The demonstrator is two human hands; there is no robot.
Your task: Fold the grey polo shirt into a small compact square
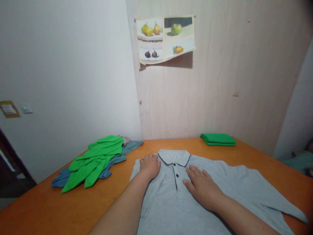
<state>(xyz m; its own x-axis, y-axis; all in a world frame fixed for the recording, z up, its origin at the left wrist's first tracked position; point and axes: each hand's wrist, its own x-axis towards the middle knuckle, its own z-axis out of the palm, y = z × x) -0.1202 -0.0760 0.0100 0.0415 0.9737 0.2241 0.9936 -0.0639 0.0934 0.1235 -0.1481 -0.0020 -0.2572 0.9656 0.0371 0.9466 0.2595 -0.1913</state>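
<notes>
Your two hands stand apart, palms down on a grey polo shirt (166,209). Your left hand (149,165) rests by the shoulder with fingers bent; whether it pinches cloth cannot be told. Your right hand (201,186) lies flat, fingers extended, beside the buttoned placket (175,179). The shirt lies before you on the orange table (61,212), collar (183,158) away from you, one sleeve (276,199) spread rightward. To your left is a rumpled green garment (95,156) over blue cloth (61,178); at the far right, a folded green cloth (218,139). Beyond, a fruit print (166,39) hangs on the wall (220,81).
</notes>
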